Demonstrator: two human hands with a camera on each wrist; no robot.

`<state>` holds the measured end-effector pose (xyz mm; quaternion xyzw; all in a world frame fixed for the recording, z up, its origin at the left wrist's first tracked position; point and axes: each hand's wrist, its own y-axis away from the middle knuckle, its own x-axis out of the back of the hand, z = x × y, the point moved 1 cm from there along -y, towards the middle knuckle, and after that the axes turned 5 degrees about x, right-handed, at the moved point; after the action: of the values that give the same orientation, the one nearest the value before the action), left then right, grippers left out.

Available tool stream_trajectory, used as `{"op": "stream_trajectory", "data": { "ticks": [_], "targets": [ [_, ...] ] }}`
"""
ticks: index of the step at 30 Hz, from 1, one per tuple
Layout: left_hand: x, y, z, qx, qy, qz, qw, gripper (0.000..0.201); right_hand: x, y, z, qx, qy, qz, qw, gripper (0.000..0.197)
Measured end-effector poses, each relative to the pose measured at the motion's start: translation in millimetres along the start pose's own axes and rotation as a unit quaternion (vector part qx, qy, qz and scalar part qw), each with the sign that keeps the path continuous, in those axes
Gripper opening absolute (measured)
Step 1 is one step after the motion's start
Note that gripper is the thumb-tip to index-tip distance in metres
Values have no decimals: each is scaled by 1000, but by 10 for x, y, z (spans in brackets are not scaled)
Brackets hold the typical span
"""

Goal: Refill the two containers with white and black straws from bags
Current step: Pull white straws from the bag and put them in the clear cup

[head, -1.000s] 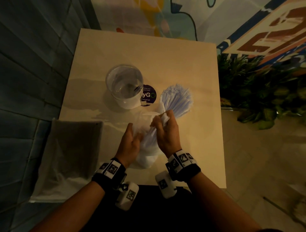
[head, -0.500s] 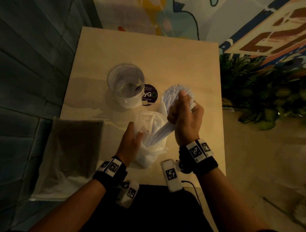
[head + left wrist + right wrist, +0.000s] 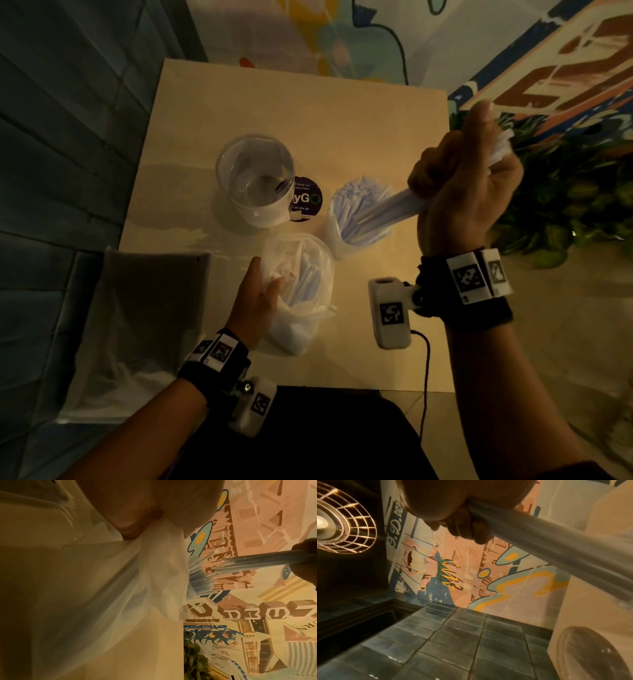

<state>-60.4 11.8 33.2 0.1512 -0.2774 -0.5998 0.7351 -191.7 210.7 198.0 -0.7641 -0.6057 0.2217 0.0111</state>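
While left fingers (image 3: 274, 284) pinch the bag (image 3: 301, 291), right fingers (image 3: 442, 171) clutch white straws (image 3: 387, 205) above the straw-filled container (image 3: 356, 219).

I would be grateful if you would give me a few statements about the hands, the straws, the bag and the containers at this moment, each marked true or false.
1. The right hand grips a bundle of white straws. True.
2. The left hand lies flat on the table, away from the bag. False: it holds the plastic bag at its open mouth.
3. The clear container on the left is packed with black straws. False: no straws show in it.
4. The container on the right already holds white straws. True.
5. The bag of white straws is empty. False: some straws still show inside it.
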Motion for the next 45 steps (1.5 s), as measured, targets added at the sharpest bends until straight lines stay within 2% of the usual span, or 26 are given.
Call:
{"op": "stream_trajectory", "data": {
  "ticks": [3,6,9,13,18,20,22,24,26,27,30,32,36,37,41,44,45],
  "targets": [
    [11,6,-14,7,16,-3,1000,28,19,-38,224,9,45,7,999,39],
    [15,24,-1,20,30,-14,999,31,52,10,582,-13,126,7,992,37],
    [6,26,-1,15,32,-13,999,29,135,68,851,-36,202,-38,978,37],
    [3,-1,-23,14,29,-8,999,25,237,45,896,-33,244,-42,968,25],
    [-12,-47,-31,14,23,-10,1000,25,414,-10,826,18,295,-42,954,26],
    [-26,-62,-14,10,20,-14,1000,24,486,10,851,51,356,-90,929,29],
    [-36,-73,-1,11,15,-15,1000,23,514,82,963,77,445,-188,872,40],
    [-41,-81,1,13,10,-16,1000,26,518,193,1104,35,524,-281,803,57],
    [-42,-84,10,10,11,-15,1000,27,534,283,1211,-16,551,-329,767,67],
    [-43,-80,15,10,12,-15,1000,27,542,308,1230,-19,554,-331,764,67],
    [-34,-68,24,7,20,-13,1000,27,535,317,1183,35,534,-282,796,63],
    [-27,-58,19,5,21,-12,1000,26,514,312,1182,48,533,-267,802,64],
    [-35,-29,18,0,16,-12,1000,25,482,350,1277,-1,582,-330,743,80],
    [-37,-22,26,0,17,-11,1000,26,491,359,1288,1,586,-335,737,81],
    [-28,-8,43,4,16,-11,1000,28,525,363,1295,12,595,-277,755,75],
    [-33,-8,31,0,6,-8,1000,26,531,411,1341,-27,612,-306,729,79],
    [-36,-4,30,1,6,-10,1000,27,533,422,1345,-23,602,-314,734,78]
  ]
}}
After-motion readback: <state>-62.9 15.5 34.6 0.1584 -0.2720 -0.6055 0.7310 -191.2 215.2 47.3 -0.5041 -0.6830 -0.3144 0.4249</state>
